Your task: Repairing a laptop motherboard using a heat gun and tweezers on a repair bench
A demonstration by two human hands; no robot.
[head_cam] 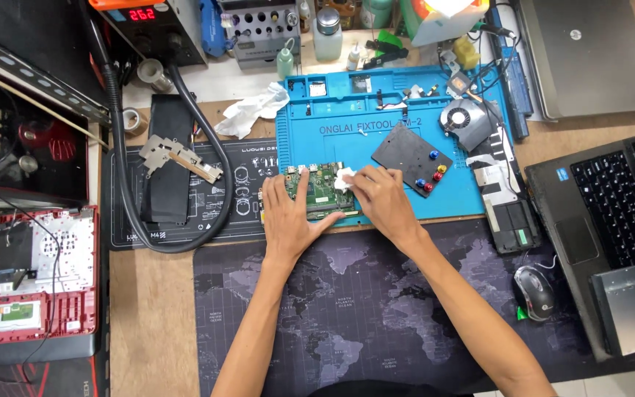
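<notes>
A green circuit board lies at the front edge of a blue silicone repair mat. My left hand lies flat over the board's left side, fingers spread, pressing it down. My right hand pinches a small white wipe and holds it against the board's right end. Just right of my right hand sits a dark square plate with a few coloured caps at its corner.
A cooling fan and heatsink parts rest on the mat's right. Behind it stand bottles and a tool rack. A black hose loops at left beside a metal bracket. A red laptop shell, an open laptop and a mouse flank me.
</notes>
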